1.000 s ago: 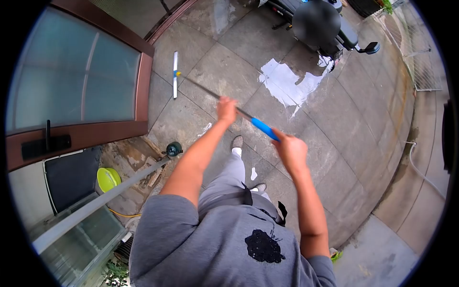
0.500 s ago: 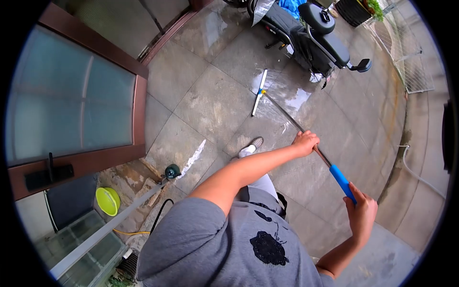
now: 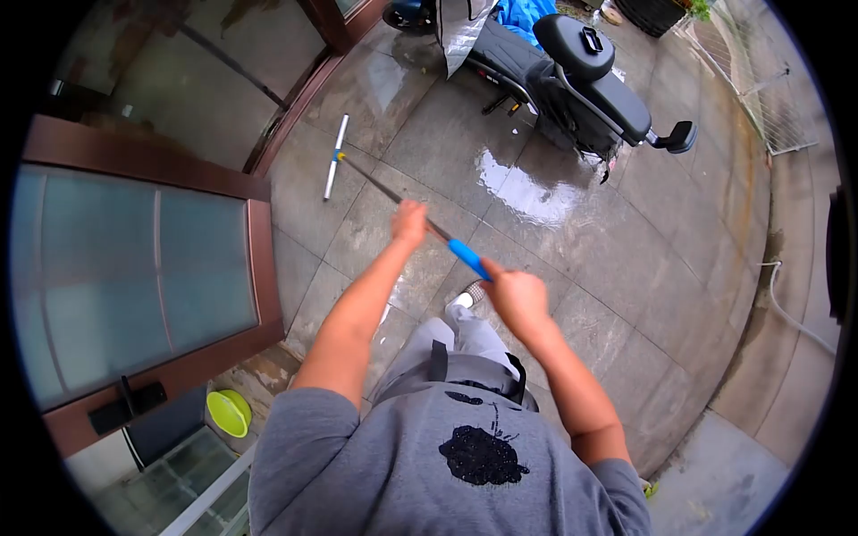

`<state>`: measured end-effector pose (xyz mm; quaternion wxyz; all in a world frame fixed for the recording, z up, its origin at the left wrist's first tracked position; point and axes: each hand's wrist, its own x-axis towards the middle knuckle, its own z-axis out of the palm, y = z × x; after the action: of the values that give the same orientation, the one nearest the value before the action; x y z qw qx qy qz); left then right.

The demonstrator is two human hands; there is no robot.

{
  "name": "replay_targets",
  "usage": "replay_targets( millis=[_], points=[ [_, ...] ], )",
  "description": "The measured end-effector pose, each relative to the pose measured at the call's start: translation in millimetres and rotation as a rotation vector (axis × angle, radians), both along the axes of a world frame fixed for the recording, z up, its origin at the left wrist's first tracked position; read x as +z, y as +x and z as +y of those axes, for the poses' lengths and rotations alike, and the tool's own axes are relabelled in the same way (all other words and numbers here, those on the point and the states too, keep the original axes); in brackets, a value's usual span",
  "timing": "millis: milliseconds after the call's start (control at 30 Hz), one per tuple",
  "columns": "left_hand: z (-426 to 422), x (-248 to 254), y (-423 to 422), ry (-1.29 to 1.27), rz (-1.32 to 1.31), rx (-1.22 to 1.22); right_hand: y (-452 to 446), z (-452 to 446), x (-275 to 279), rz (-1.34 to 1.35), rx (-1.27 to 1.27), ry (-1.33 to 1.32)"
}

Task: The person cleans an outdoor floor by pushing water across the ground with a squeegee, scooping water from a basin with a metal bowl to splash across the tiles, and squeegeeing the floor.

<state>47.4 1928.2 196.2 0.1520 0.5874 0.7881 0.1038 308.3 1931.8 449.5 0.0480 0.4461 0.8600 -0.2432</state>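
Note:
Both my hands grip a long-handled floor squeegee (image 3: 371,181). My left hand (image 3: 409,223) is wrapped round the metal pole, about midway along it. Further back, my right hand (image 3: 518,295) closes on the end of the blue grip. The squeegee's white blade lies on the wet tiled floor (image 3: 420,170) at the upper left, near the door sill. A bright wet patch (image 3: 532,188) shines on the tiles to the right of the pole. My patterned shoe (image 3: 472,293) shows just below the blue grip.
A parked electric scooter (image 3: 572,89) stands at the upper right. An open door with frosted panes (image 3: 143,277) fills the left side, with a lime-green basin (image 3: 229,413) below it. A pale hose (image 3: 786,308) runs along the wall at the right.
The squeegee blade has swung left across the floor, from near the scooter toward the door. Both hands moved left and up in the view, still on the pole and grip.

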Motion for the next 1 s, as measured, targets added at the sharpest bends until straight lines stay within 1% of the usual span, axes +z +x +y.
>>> replay_targets(
  millis=[33, 67, 133, 167, 200, 233, 267, 333, 433, 500, 533, 567, 600, 667, 700, 733, 767, 833, 867, 900, 933, 967, 1000],
  points=[
    [5.2, -9.3, -19.5, 0.009, 0.087, 0.027, -18.2, 6.3, -21.8, 0.013, 0.031, 0.0],
    [17.0, -6.6, -30.7, -0.055, 0.081, 0.093, -32.8, 11.3, -44.6, 0.035, 0.054, 0.025],
    [35.0, -4.0, -44.1, -0.194, 0.06, 0.228, -45.7, 29.7, -58.0, 0.039, 0.045, 0.025],
    [44.4, -10.6, -43.2, -0.213, 0.065, 0.193, -44.9, 40.1, -62.0, 0.032, 0.027, 0.006],
    [56.4, -29.0, -41.2, -0.23, 0.072, 0.168, -35.3, 52.0, -60.9, 0.03, -0.013, 0.004],
    [68.4, -36.1, -32.0, -0.235, 0.069, 0.128, -19.7, 63.9, -53.9, 0.036, -0.047, 0.001],
    [79.6, -34.2, -7.4, -0.185, 0.039, 0.059, -3.8, 75.2, -40.4, 0.04, -0.081, -0.009],
    [102.1, -18.9, 47.8, -0.062, -0.054, -0.085, 33.8, 91.8, 12.1, -0.005, -0.232, -0.079],
    [124.0, 31.8, 131.3, 0.15, -0.271, -0.27, 74.9, 99.9, 101.0, -0.14, -0.457, -0.153],
    [134.0, 64.8, 165.7, 0.29, -0.366, -0.355, 97.9, 98.6, 131.5, -0.091, -0.471, -0.061],
    [142.5, 78.6, 170.8, 0.366, -0.414, -0.402, 92.1, 106.0, 147.9, -0.056, -0.509, -0.06],
    [153.6, 87.2, 167.6, 0.353, -0.475, -0.464, 83.0, 108.3, 168.3, -0.056, -0.572, -0.058],
    [163.7, 95.1, 153.1, 0.333, -0.518, -0.509, 73.2, 118.3, 173.4, -0.033, -0.611, -0.072],
    [182.3, 106.2, 120.4, 0.342, -0.554, -0.562, 47.0, 140.5, 182.2, -0.043, -0.567, -0.092],
    [194.3, 107.9, 101.2, 0.277, -0.514, -0.574, 32.9, 153.8, 181.7, -0.038, -0.546, -0.099],
    [205.9, 108.2, 79.9, 0.209, -0.471, -0.589, 18.8, 167.1, 173.4, -0.026, -0.505, -0.081],
    [217.6, 101.0, 58.8, 0.199, -0.417, -0.58, 6.0, 178.8, 159.2, -0.014, -0.464, -0.065],
    [242.0, 69.1, 8.3, 0.241, -0.348, -0.527, -26.6, 207.2, 120.6, -0.013, -0.492, -0.15],
    [253.7, 41.5, -19.1, 0.225, -0.305, -0.482, -42.9, 217.8, 92.7, 0.02, -0.449, -0.13],
    [264.8, 33.5, -51.6, 0.176, -0.182, -0.472, -59.1, 223.9, 56.2, 0.073, -0.426, -0.109],
    [274.1, 6.8, -86.3, 0.039, -0.135, -0.422, -82.5, 227.3, 21.9, 0.112, -0.397, -0.073],
    [283.3, -17.9, -116.5, -0.096, -0.006, -0.327, -107.6, 229.1, -9.7, 0.095, -0.392, -0.091],
    [289.5, -37.9, -146.6, -0.157, 0.08, -0.284, -132.6, 227.5, -37.3, 0.116, -0.393, -0.066]
  ],
)
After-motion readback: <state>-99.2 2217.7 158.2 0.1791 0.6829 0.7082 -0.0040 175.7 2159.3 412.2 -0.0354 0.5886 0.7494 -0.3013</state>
